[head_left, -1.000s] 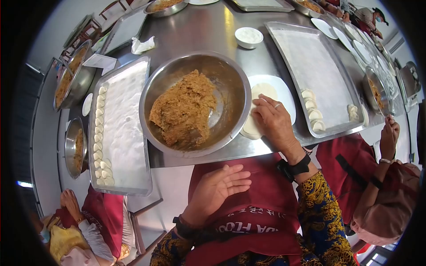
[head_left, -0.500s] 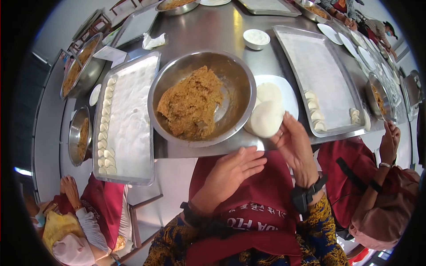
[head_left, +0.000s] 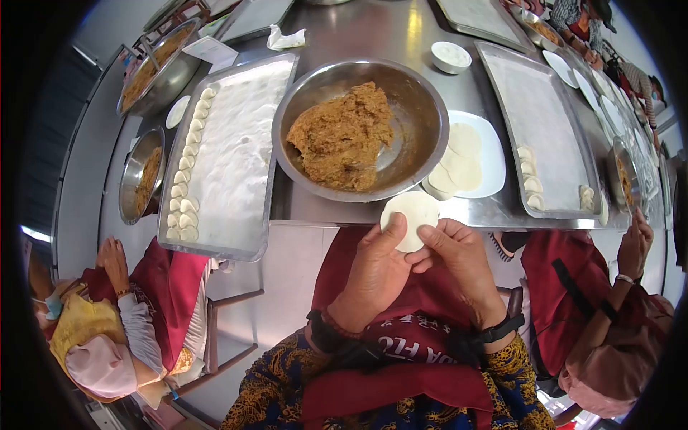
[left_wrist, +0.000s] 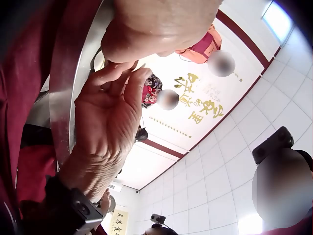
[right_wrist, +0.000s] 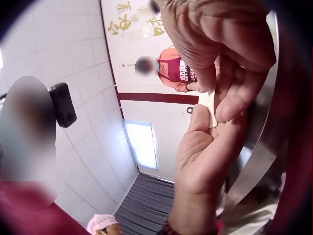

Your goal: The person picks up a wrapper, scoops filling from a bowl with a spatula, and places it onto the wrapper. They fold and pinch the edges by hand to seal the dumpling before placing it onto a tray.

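A round, pale dumpling wrapper (head_left: pixel 411 218) is held up between both hands, just off the table's front edge. My left hand (head_left: pixel 376 272) pinches its left side, thumb on top of the dough. With thumb and fingertips my right hand (head_left: pixel 459 265) pinches the lower right edge. The right wrist view shows the wrapper (right_wrist: pixel 207 105) nearly edge-on between the two hands. Behind it lie more wrappers (head_left: pixel 462 161), overlapping on a white square plate (head_left: pixel 493 172). A large steel bowl (head_left: pixel 283 154) of brown filling (head_left: pixel 340 136) stands left of the plate.
To the left, a floured tray (head_left: pixel 233 143) carries a row of folded dumplings (head_left: pixel 188 161). Another tray (head_left: pixel 545 115) on the right holds several dumplings (head_left: pixel 530 183). A small white bowl (head_left: pixel 451 57) of flour sits behind the plate. People in red aprons are on both sides.
The right hand lifted a wrapper off the plate and brought it toward the body. The left hand rose to meet it and now pinches it too. The head view has shifted.
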A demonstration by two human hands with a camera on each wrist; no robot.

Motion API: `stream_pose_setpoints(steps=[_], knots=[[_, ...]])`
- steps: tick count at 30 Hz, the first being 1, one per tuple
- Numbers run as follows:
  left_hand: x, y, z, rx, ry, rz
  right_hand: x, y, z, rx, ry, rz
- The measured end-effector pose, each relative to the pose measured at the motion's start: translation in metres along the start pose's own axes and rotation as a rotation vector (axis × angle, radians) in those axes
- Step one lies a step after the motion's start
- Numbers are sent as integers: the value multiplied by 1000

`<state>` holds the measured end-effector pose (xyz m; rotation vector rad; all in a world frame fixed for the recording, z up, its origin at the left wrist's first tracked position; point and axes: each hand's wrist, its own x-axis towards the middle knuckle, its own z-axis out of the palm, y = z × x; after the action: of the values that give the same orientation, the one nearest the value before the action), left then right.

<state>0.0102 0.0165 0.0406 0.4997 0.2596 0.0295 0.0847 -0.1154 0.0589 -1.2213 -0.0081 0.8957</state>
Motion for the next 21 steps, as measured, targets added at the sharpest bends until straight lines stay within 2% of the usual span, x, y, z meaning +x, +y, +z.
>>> stream_pose_setpoints(steps=[4,11,14,15,17,18,21], knots=[[-6,8,-6,21,-27,19,-2,-3,5,-190,-16,-8],[-23,27,-17,-84,107,109,8,-9,16,-357,-36,-38],[-34,39,-26,-116,170,106,25,-24,26,-552,166,-403],[-37,41,-30,-125,190,85,33,-27,31,-554,161,-402],[-41,44,-37,-133,212,80,49,-33,40,-917,175,-855],[-42,45,-40,-139,230,69,56,-35,45,-918,170,-855],[-44,50,-41,-196,300,49,74,-39,58,-1162,43,-947]])
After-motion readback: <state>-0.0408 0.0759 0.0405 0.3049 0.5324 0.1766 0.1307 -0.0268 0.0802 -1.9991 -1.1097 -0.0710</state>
